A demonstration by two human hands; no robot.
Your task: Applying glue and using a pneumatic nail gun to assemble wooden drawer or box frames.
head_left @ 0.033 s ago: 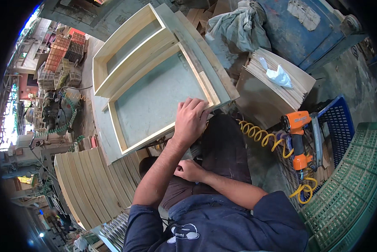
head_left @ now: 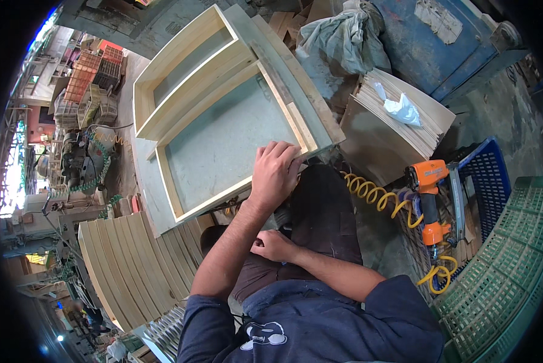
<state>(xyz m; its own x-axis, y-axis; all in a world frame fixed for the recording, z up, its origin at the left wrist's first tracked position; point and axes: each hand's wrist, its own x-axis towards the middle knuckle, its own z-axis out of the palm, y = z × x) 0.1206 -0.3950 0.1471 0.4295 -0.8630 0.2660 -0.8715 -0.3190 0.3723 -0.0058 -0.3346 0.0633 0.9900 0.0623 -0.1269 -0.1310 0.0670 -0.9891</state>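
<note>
My left hand [head_left: 274,173] is closed over the near right corner of a shallow, pale wooden frame [head_left: 220,195], which lies on a grey-green tabletop [head_left: 229,136]. Its knuckles face up, and the fingertips are partly hidden. Against the frame's far side sits a second, taller wooden frame [head_left: 193,91] with a curved side. My right hand [head_left: 276,247] rests in my lap behind the left forearm. Its fingers curl into a loose fist, and no object shows in it.
At right an orange and black nail gun [head_left: 430,199] with a yellow coiled hose [head_left: 374,193] rests by a blue crate [head_left: 486,175] and a green basket [head_left: 501,260]. A stack of thin boards [head_left: 404,109] stands beyond. Curved wooden pieces [head_left: 132,260] are lined up at left.
</note>
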